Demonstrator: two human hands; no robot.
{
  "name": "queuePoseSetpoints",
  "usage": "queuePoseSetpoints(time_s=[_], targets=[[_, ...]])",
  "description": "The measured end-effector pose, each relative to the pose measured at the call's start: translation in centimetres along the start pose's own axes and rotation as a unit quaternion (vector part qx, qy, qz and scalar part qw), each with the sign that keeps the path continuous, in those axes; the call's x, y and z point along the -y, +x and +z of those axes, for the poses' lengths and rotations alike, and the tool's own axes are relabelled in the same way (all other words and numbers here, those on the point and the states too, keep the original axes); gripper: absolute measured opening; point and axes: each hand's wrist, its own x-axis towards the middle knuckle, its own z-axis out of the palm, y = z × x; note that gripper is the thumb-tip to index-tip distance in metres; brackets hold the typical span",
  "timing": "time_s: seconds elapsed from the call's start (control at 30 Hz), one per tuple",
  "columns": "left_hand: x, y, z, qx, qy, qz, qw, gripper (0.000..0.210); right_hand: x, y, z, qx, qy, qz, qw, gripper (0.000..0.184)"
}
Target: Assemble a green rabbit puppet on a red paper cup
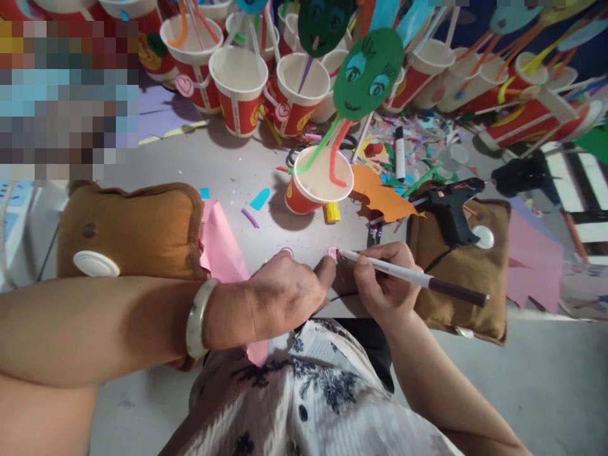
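Note:
A white felt-tip pen (403,272) with a dark brown end is gripped in my right hand (387,285), fingers closed round it near the tip. Its tip touches a small pink paper circle (333,252) on the table, which bears a dark, letter-like mark. My left hand (285,291) is closed, and one of its fingers presses on the circle's edge. Another small pink piece (287,252) shows just beyond my left knuckles. Pink paper (225,244) lies partly under my left wrist. Ahead stands a red-and-white paper cup (308,196) with bent straws and a green paper face (368,76).
Many decorated cups (237,88) line the back. Brown cushions (137,228) lie at both sides; a black glue gun (449,212) rests on the right one. Orange paper (380,193), a white marker (399,155), a yellow cap (332,212) and paper scraps lie around the cup.

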Motion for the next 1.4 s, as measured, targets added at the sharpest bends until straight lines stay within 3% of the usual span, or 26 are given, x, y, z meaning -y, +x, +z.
queuePoseSetpoints(time_s=[0.43, 1.17, 1.23, 1.4], targets=[[-0.1, 0.0, 0.3, -0.030, 0.005, -0.001, 1.000, 0.059, -0.1, -0.1, 0.1, -0.003, 0.003, 0.000, 1.000, 0.010], [0.0, 0.2, -0.1, 0.029, -0.030, -0.006, 0.999, 0.065, -0.3, -0.3, 0.1, 0.002, 0.018, 0.005, 1.000, 0.011], [0.1, 0.4, -0.4, 0.044, -0.039, -0.009, 0.998, 0.065, -0.7, -0.6, 0.3, -0.012, 0.033, 0.006, 0.999, 0.011], [0.5, 1.5, -1.8, 0.119, -0.085, -0.019, 0.989, 0.070, -1.3, -1.0, 0.7, -0.132, 0.155, -0.005, 0.979, 0.013]])
